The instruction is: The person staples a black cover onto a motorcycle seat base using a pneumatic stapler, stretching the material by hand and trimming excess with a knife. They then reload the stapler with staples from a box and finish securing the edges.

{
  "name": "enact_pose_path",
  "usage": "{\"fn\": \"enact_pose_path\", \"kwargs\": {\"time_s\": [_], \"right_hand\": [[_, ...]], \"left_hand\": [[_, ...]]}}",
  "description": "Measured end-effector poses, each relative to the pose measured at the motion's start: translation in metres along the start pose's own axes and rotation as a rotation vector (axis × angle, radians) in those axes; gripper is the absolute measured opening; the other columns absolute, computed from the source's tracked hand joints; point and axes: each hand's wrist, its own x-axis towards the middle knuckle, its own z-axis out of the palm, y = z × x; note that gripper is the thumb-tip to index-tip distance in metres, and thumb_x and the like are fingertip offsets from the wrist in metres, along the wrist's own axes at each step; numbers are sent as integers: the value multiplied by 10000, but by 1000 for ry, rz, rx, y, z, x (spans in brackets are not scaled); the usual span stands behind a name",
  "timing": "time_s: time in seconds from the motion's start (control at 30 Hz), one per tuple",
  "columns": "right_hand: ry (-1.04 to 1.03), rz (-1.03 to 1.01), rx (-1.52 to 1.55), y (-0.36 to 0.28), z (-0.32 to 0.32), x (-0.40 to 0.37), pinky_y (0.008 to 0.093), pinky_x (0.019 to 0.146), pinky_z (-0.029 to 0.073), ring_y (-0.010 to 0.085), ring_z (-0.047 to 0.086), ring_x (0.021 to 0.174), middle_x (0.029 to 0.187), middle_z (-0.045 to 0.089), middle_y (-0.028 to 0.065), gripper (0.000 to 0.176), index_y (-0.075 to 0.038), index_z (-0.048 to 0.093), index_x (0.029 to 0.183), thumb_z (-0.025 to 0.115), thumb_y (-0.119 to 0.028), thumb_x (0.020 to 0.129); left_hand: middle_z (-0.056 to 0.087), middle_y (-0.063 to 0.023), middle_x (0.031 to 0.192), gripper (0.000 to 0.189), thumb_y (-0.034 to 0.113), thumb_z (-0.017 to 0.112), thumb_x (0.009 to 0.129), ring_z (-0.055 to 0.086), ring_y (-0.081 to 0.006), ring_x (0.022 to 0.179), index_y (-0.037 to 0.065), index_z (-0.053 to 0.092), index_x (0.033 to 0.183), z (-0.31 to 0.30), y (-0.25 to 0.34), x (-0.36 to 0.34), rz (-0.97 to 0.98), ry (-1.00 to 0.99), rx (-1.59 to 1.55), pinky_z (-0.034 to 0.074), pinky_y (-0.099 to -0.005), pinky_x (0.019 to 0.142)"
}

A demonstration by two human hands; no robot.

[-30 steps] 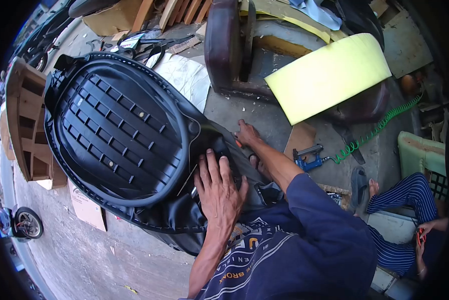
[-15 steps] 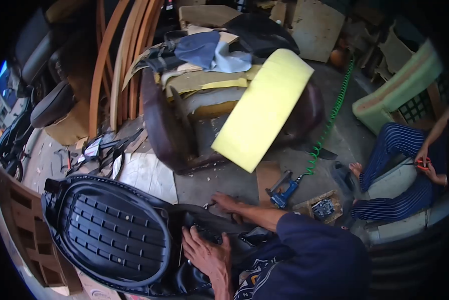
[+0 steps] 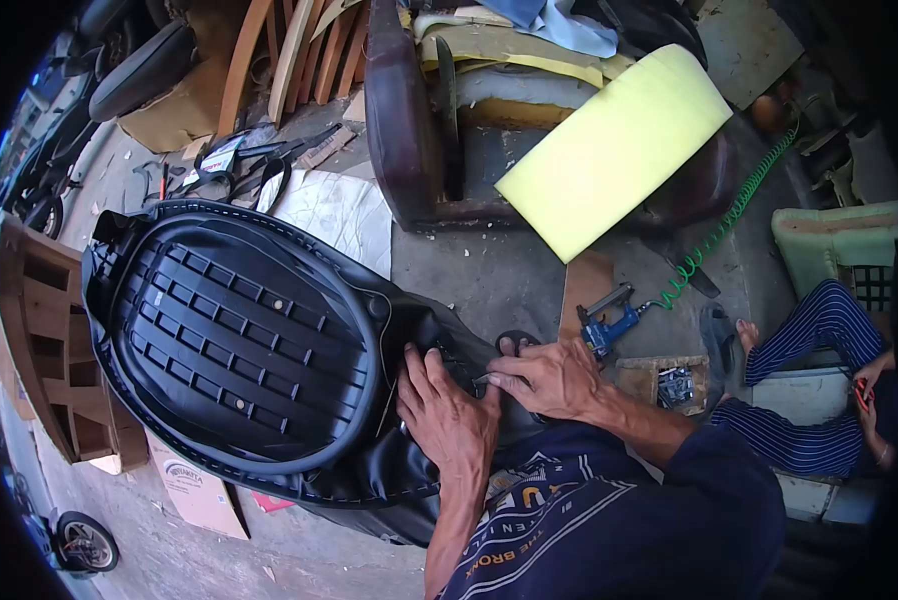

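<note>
Box of metal pieces beside the hands at the seat

The wooden box [image 3: 630,374] holds small silvery metal pieces [image 3: 675,388]. It sits on the floor [image 3: 474,268], near the blue staple gun [image 3: 609,325] and its green hose [image 3: 691,270].

The black seat [image 3: 244,345] lies underside up in front of the person, its cover [image 3: 364,470] bunched at the near end. The left hand [image 3: 449,415] lies on that cover, fingers slightly apart. The right hand [image 3: 557,382] has thumb and forefinger together on a small item [image 3: 481,381], too small to identify. In the earlier frame this hand was stretched out past the seat's far side; now it is just beside the left one.

Scraps litter the grey floor. Beyond, yellow foam [image 3: 617,150] rests on a worn armchair [image 3: 399,120]; at right, a seated co-worker [image 3: 814,440] holds something orange-red.
</note>
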Motion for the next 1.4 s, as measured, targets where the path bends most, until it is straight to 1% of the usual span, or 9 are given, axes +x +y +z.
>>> {"fn": "enact_pose_path", "kwargs": {"time_s": [0.43,0.6,0.7,0.87,0.93,1.1,1.17,1.27,1.4], "right_hand": [[-37,26,-119,-5,1,4,482,624,576,349,736,707,803,737,134,251,-216,801,1101,672,-373,953],[-13,-148,-47,14,17,7,458,594,558,329,711,674,745,713,119,191,-179,767,926,694,-355,941],[-188,-40,154,15,7,11,485,618,556,350,725,729,747,708,133,312,-154,739,956,629,-445,983],[-85,-121,23,12,21,3,479,594,552,359,714,690,734,708,137,370,-151,737,930,621,-499,984],[-239,-9,322,19,14,10,480,556,541,357,711,658,725,710,124,388,-134,716,887,632,-502,975],[-167,-215,58,16,-1,17,465,610,519,356,703,689,715,688,160,449,-139,747,924,622,-567,981],[-474,-22,272,28,1,30,453,672,528,360,717,765,743,702,162,526,-165,775,989,594,-658,957],[-593,-58,416,38,10,39,463,665,524,372,715,774,759,713,153,530,-179,776,987,579,-670,958],[-426,-83,88,15,-12,26,485,688,526,386,719,823,794,729,153,555,-207,780,993,541,-706,952]], "left_hand": [[458,-216,1515,899,298,891,703,455,-414,1363,32,417,1420,-1,0,-2,9,6,24,380,-536,1125],[466,-224,1514,807,315,812,781,473,-429,1353,10,433,1425,1,-2,-6,16,2,84,396,-533,1113],[474,-211,1499,873,301,867,682,483,-420,1342,18,442,1390,0,-2,-12,45,42,63,406,-534,1100],[479,-226,1463,1007,373,919,619,488,-452,1312,42,392,1411,-3,-6,-17,114,70,72,408,-578,1059],[473,-232,1472,979,385,915,625,486,-455,1314,48,408,1392,0,-3,-14,115,70,51,403,-580,1064],[456,-241,1478,989,360,941,572,473,-468,1304,73,415,1360,-4,-3,-15,102,57,39,386,-596,1067],[455,-247,1480,1010,372,958,552,462,-461,1325,80,422,1357,-5,-2,-15,63,-22,56,379,-592,1080],[468,-251,1469,1012,420,942,559,479,-463,1311,97,426,1368,-4,-6,-18,101,18,32,389,-604,1057],[506,-239,1427,1013,530,916,525,516,-444,1257,58,482,1310,15,-23,-20,148,84,107,407,-571,1036]]}}
